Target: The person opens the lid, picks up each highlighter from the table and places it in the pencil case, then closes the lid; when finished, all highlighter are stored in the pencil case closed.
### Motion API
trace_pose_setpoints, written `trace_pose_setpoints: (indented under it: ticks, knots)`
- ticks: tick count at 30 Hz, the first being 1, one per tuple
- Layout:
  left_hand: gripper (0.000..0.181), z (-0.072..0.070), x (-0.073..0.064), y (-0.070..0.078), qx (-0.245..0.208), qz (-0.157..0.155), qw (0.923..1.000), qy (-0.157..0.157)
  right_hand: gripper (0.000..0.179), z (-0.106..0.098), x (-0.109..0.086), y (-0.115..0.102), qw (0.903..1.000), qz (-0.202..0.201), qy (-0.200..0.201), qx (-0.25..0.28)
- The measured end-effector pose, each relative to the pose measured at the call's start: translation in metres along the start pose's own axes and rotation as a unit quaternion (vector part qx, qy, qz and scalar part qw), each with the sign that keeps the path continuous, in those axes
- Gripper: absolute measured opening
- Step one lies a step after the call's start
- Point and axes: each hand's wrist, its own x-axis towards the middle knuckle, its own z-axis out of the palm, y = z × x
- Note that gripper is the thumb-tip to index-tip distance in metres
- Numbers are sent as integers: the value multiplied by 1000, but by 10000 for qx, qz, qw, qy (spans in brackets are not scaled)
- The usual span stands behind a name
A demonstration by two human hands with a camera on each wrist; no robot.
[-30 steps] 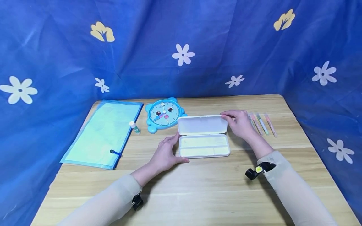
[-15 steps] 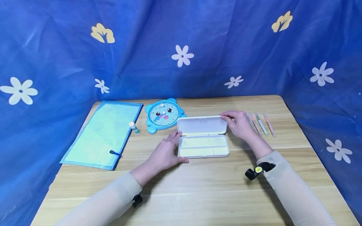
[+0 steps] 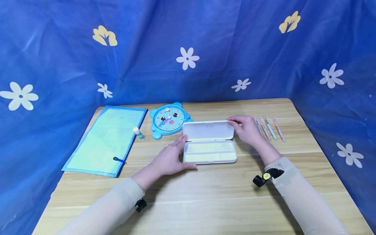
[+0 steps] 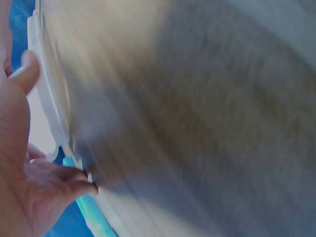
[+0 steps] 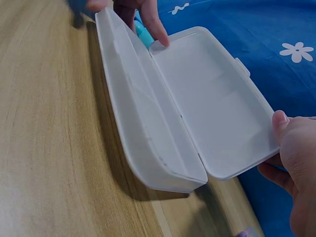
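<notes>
white case [image 3: 210,162] open at middle of table [image 3: 205,199], base divided into compartments. left hand [image 3: 170,160] grips left end; right hand [image 3: 245,130] pinches lid's [image 3: 207,131] right corner. lid tab [image 5: 242,67] plainest in right wrist view.

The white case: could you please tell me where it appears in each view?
Head: the white case, open, just right of and below centre.
Left wrist: at the left edge, partly behind the left hand.
Right wrist: large, across the middle.
Shared landmark: the left hand, in all three.
</notes>
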Motion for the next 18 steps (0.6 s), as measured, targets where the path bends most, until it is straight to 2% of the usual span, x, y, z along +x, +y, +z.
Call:
trace_pose_setpoints:
  ticks: [4, 6, 11, 18]
  knots:
    - [103, -8, -1, -7, -54, 238, 9992, -315, 12, 1, 0, 1, 10000, 27, -4, -29]
    - [97, -11, 0, -9, -50, 335, 9986, -409, 12, 2, -1, 2, 10000, 30, -1, -22]
    - [103, -11, 2, -13, 32, 496, 9978, -432, 12, 1, -1, 2, 10000, 30, -12, 3]
    - [110, -9, 2, -12, 212, 414, 9984, -322, 12, 1, -1, 2, 10000, 33, -38, -49]
